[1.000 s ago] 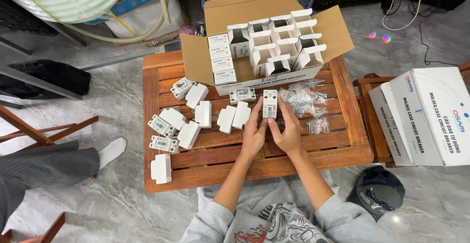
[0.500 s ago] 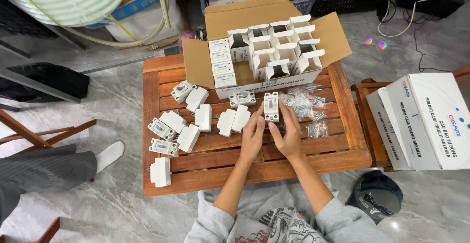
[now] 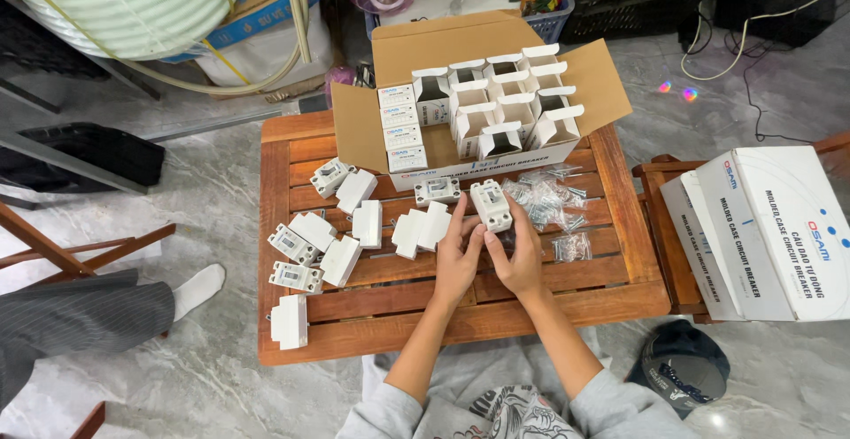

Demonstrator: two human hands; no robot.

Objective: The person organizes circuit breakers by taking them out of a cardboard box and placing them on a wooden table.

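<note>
Both hands meet over the middle of the slatted wooden table, sharing one white breaker unit. The left hand pinches its left side with thumb and fingers, and the right hand closes on its lower right edge. The unit sits just in front of the open cardboard box (its small cartons stand open-topped). Small bags of screws lie just right of the hands; more loose white units are scattered to the left.
</note>
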